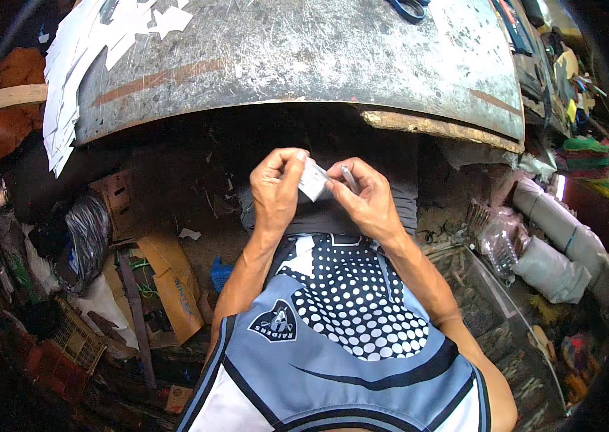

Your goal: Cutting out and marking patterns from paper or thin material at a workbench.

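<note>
My left hand (278,186) pinches a small white piece (312,181), flat like a packet or folded paper, between thumb and fingers. Close beside it, the fingers of my right hand (367,196) are closed on a short pale grey stick-like thing (350,178); its kind is too small to make out. The right fingertips touch or nearly touch the white piece's right edge. Both hands are held above my lap, just short of the worn metal-topped table (304,72).
White paper scraps (78,72) pile over the table's left corner. Dark-blue-handled scissors (410,10) lie at its far edge. A split wooden strip (434,128) runs under the front edge. Cardboard (171,288) and a blue basket (223,275) stand left; wrapped rolls (563,230) lie right.
</note>
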Available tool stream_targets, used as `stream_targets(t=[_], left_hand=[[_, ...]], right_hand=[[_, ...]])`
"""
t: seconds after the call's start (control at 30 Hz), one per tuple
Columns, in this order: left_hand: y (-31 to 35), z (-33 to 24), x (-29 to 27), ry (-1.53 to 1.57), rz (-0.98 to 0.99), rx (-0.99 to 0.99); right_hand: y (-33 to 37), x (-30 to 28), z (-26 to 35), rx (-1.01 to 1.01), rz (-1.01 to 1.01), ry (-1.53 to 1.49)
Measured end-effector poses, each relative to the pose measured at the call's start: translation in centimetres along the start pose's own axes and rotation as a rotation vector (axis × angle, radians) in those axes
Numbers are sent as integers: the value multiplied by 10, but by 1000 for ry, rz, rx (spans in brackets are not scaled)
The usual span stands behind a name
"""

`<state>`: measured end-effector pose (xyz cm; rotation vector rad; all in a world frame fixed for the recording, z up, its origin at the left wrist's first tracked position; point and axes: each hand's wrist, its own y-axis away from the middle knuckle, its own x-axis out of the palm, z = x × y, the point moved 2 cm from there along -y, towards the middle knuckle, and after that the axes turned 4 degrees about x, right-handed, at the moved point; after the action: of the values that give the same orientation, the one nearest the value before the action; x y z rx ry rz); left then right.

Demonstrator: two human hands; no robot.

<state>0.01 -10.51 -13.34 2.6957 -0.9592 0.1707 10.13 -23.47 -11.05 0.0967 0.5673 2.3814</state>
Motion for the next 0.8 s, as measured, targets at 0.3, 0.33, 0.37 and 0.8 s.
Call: stream_targets(t=[0.3, 0.33, 0.37, 0.8], left_hand=[[-11, -6, -7, 11, 72, -17], [-9, -7, -6, 2, 96, -29], [-7, -12, -3, -6, 125, -53], [5, 0, 3, 164, 164, -160]], right_hand=[[-4, -10, 8, 33, -51, -8], [-8, -6, 16, -19, -22, 42], [-11, -4, 19, -35, 35, 69], [-17, -7, 17, 87, -27, -124]])
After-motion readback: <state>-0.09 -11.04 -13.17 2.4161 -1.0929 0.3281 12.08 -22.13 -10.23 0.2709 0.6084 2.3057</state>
